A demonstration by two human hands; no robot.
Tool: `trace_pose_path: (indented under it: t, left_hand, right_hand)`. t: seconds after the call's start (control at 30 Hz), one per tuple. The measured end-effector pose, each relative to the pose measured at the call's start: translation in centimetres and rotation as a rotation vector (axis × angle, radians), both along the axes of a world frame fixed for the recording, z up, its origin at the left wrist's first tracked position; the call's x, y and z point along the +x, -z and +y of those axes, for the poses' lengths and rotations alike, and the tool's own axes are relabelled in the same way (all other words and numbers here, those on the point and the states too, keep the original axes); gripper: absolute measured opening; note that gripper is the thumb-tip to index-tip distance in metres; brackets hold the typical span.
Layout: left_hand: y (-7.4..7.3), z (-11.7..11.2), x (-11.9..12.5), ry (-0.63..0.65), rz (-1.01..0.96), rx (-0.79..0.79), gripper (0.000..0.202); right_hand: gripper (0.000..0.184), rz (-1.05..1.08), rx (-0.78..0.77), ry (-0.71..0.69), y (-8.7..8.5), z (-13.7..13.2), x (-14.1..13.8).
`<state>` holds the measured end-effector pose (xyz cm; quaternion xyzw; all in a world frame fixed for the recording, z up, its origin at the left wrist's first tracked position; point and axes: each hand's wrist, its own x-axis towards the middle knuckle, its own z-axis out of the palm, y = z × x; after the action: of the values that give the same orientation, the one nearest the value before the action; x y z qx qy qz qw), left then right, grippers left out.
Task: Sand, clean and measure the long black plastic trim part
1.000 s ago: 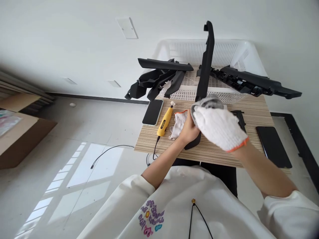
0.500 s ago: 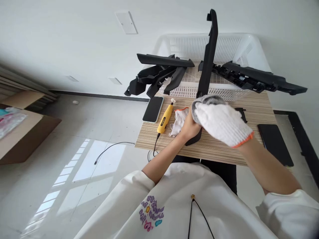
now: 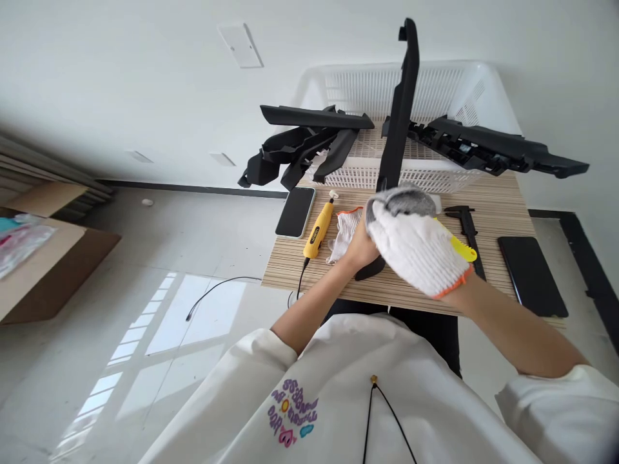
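My bare left hand (image 3: 362, 247) is closed around the lower part of a long black plastic trim piece (image 3: 397, 132), which slants up past the basket. My right hand (image 3: 420, 248), in a white knit glove with an orange cuff, grips a grey cloth (image 3: 409, 198) pressed against the trim piece just above my left hand. The cloth and glove hide that stretch of the piece. Left of my left hand lie a loose white glove (image 3: 346, 233) and a yellow rotary tool (image 3: 319, 230) with a white tip. A yellow-handled tool (image 3: 463, 248) shows partly behind my right hand.
A white plastic basket (image 3: 498, 96) stands at the table's back, with black trim pieces (image 3: 309, 138) on its left and more trim pieces (image 3: 498, 145) on its right. A caliper (image 3: 469, 229) and two phones (image 3: 294, 211) lie on the wooden table (image 3: 285, 267). A cardboard box (image 3: 62, 270) is at left.
My gloved right hand and the cloth have shifted slightly left and toward me along the trim piece, uncovering the caliper and the yellow handle. My left hand keeps its hold.
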<state>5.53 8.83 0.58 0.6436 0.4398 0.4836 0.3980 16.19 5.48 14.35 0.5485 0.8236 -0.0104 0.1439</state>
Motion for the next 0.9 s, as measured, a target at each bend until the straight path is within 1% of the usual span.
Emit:
trace_pose_path:
  t: [0.03,0.1,0.17,0.2,0.23,0.3,0.37,0.43,0.5,0.6,0.67,0.73,0.83,0.9]
  left_hand:
    - [-0.1,0.0,0.0,0.016,-0.024,-0.010,0.056]
    - [-0.2,-0.3,0.0,0.094,-0.056,-0.029,0.064]
    - [-0.2,-1.2,-0.1,0.181,-0.057,-0.086,0.072]
    - [-0.1,-1.8,-0.2,0.209,-0.053,-0.121,0.075]
    - [0.0,-2.6,-0.2,0.221,-0.046,-0.153,0.075]
    - [0.2,-4.2,-0.2,0.226,-0.016,-0.192,0.068]
    - [0.5,-5.6,0.0,0.211,0.043,-0.199,0.054]
    - [0.7,-6.4,0.3,0.163,0.104,-0.189,0.043]
    - [0.9,-6.4,0.5,0.064,0.137,-0.192,0.035]
    - [1.0,-5.9,0.6,-0.060,0.154,-0.229,0.028]
    - [1.0,-5.7,0.7,-0.088,0.143,-0.232,0.032]
    - [1.0,-5.5,0.7,-0.113,0.102,-0.222,0.042]
    - [1.1,-5.3,0.6,-0.132,0.038,-0.240,0.057]
    - [1.1,-5.2,0.5,-0.108,0.028,-0.260,0.060]
  right_hand:
    - [0.056,0.031,0.075,0.036,0.4,0.3,0.2]
    - [0.056,0.088,0.238,0.086,1.5,1.0,0.5]
    - [0.056,0.119,0.278,0.098,2.8,1.6,0.6]
    - [0.055,0.134,0.273,0.102,3.4,1.7,0.6]
    - [0.055,0.153,0.268,0.109,4.1,1.9,0.5]
    - [0.056,0.208,0.297,0.155,5.3,2.1,0.1]
    - [0.060,0.277,0.354,0.223,6.4,2.2,-0.2]
    - [0.062,0.358,0.373,0.278,7.2,2.0,-0.4]
    - [0.061,0.448,0.324,0.310,7.8,1.2,-0.3]
    - [0.057,0.592,0.215,0.335,8.5,-1.2,0.7]
    - [0.054,0.680,0.180,0.319,8.9,-3.2,1.6]
    - [0.052,0.716,0.163,0.291,9.3,-5.1,2.4]
    - [0.051,0.635,0.134,0.255,9.6,-6.9,2.8]
    - [0.050,0.535,0.125,0.243,9.5,-7.2,2.7]
